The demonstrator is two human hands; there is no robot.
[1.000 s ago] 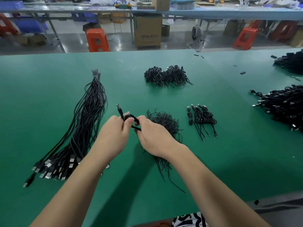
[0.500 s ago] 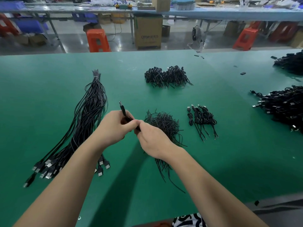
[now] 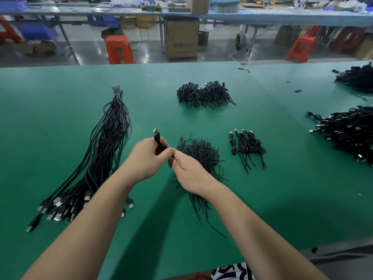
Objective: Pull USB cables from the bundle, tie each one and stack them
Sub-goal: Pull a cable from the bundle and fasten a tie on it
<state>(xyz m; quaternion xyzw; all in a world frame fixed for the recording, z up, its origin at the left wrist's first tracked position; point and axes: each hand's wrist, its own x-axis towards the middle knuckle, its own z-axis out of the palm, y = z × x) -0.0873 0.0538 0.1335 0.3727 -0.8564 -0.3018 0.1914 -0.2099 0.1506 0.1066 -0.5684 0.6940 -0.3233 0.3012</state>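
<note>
My left hand (image 3: 146, 160) grips a folded black USB cable (image 3: 157, 138), whose plug sticks up above my knuckles. My right hand (image 3: 188, 170) meets it from the right, its fingertips pinching at the cable's coil; what they pinch is hidden. A long bundle of black USB cables (image 3: 101, 150) lies to the left, plugs toward me. Under my right hand spreads a pile of thin black twist ties (image 3: 201, 150). A short row of tied cables (image 3: 247, 146) lies to the right of the ties.
A heap of tied cables (image 3: 203, 94) sits farther back on the green table (image 3: 60, 98). Two larger cable heaps lie at the right edge (image 3: 349, 132) and far right corner (image 3: 357, 77). Orange stools and cardboard boxes stand on the floor beyond.
The cable's open loop has been drawn tight between my hands. My hands have closed together and the plug now stands more upright.
</note>
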